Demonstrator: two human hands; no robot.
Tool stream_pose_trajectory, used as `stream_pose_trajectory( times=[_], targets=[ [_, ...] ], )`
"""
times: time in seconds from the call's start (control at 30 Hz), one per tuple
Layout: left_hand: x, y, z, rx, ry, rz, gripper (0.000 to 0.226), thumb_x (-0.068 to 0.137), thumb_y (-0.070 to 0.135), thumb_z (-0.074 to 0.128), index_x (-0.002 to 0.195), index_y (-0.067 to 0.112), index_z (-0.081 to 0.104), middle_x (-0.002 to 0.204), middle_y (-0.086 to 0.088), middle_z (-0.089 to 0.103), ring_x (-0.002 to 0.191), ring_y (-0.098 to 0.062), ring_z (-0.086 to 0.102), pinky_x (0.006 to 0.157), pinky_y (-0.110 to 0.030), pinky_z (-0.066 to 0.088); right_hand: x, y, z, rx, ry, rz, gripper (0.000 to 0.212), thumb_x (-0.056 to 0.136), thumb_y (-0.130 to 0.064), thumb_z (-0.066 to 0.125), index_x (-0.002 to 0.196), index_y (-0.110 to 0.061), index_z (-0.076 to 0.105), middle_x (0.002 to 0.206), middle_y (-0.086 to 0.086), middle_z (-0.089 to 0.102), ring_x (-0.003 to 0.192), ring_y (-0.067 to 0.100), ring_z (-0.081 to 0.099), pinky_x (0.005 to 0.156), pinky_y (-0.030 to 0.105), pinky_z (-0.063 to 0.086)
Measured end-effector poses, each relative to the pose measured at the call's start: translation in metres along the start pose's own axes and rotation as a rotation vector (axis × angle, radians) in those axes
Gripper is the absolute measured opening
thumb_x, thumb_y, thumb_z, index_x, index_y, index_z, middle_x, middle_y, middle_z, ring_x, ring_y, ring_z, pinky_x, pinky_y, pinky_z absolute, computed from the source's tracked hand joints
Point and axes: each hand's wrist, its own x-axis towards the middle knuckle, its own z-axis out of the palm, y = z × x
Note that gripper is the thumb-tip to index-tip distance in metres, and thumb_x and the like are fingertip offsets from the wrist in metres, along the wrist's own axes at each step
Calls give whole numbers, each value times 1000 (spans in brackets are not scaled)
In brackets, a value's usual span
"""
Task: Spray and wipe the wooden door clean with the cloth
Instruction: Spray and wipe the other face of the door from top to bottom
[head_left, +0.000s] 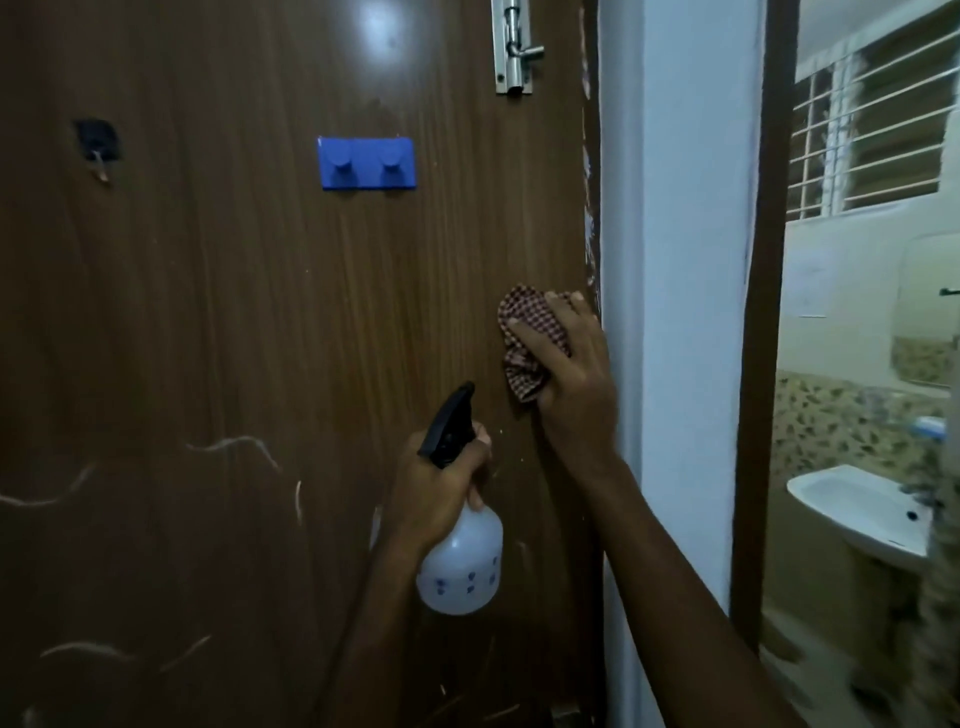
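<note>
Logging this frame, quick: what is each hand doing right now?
Left hand: grips the spray bottle by its neck.
Right hand: fingers spread, presses the cloth against the door.

The door (234, 338) fills the left and middle of the view, with the wall (675, 260) just beside its right edge and a doorway to a washroom further right. High on the door near that edge sits a bolt latch (514, 47); below and left of it is a two-peg hook rack (367, 163), and far to the left a single hook (97, 145). The right hand (571, 384) presses the cloth (530, 338) against the door close to its right edge. Below and left of it the left hand (441, 483) holds the spray bottle (460, 561) in front of the door, nozzle up. Through the doorway a sink (857, 514) stands low, a window (872, 135) above it
</note>
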Motion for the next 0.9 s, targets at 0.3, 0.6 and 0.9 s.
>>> stream_pose_trajectory(
  times=[0.3,0.6,0.9],
  targets=[
    [-35,-30,32,73,82,-87,11,99,13,70,96,3,73,61,-21,63,50,-24,58,55,-27,51,-145,-19,-36,143,-109,363,56,88,-2,75,141,-19,64,160,7,42,154,20,27,125,33,28],
    [-58,-38,42,137,164,-120,9,99,11,69,93,6,73,74,-24,67,56,-34,63,53,-28,52,-48,-15,-19,104,-39,290,50,89,-3,73,135,-23,68,154,8,50,150,31,36,117,35,35],
    [-54,-47,26,196,207,-101,18,99,14,70,87,-1,70,66,-24,65,50,-29,63,53,-36,52,-117,-31,-23,98,-91,364,45,93,-20,50,132,-17,70,154,11,50,151,35,32,114,51,43]
  ],
)
